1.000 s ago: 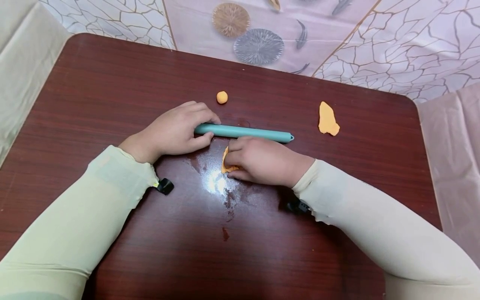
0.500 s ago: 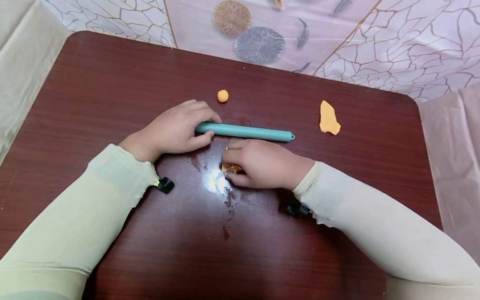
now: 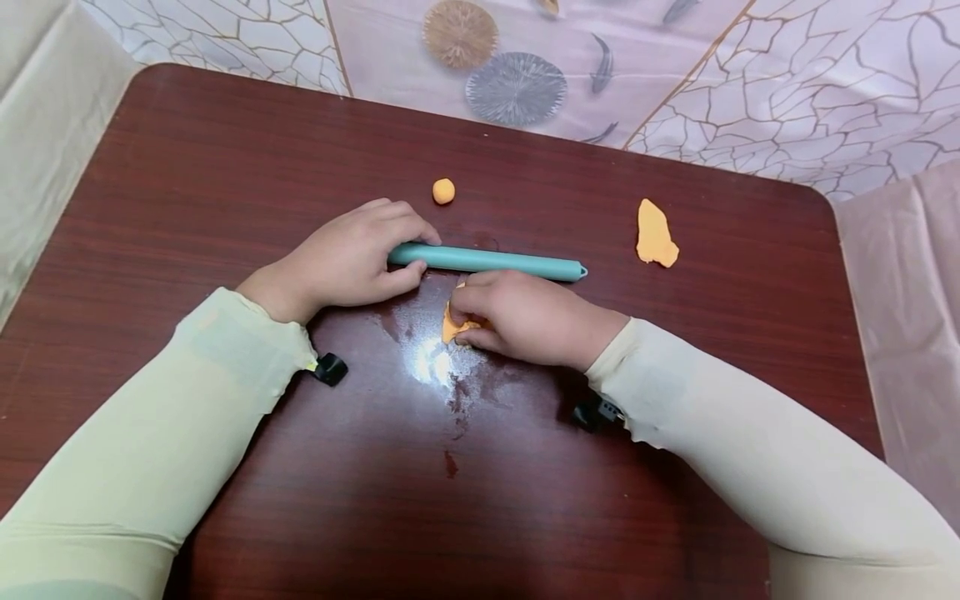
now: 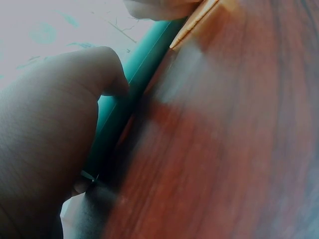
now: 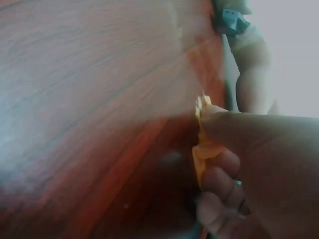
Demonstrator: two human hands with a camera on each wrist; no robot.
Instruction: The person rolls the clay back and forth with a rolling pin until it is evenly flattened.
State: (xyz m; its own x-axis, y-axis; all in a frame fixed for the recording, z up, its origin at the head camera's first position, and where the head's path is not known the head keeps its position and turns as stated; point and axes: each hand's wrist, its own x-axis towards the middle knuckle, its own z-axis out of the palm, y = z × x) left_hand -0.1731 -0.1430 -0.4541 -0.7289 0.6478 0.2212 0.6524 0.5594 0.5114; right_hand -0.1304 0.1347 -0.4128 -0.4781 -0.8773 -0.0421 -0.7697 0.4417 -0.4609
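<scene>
My left hand (image 3: 348, 258) grips the left end of a teal rolling pin (image 3: 510, 263) that lies across the middle of the table. In the left wrist view, the thumb presses along the side of the rolling pin (image 4: 149, 55). Just below the pin, my right hand (image 3: 528, 317) pinches a flattened piece of orange modelling clay (image 3: 452, 327) between thumb and fingers. The right wrist view shows this clay (image 5: 199, 159) bent up between thumb and curled fingers, partly off the table. Much of it is hidden by the hand.
A small orange clay ball (image 3: 443, 191) sits beyond the pin. Another flat orange clay piece (image 3: 656, 235) lies at the far right of the dark wooden table (image 3: 337, 500). Pale smears and a bright glare mark the table near my right fingers. Patterned cloth hangs behind.
My right fingers have shifted on the clay, and its left edge shows more than half a second ago. My left hand and the rolling pin stay in place.
</scene>
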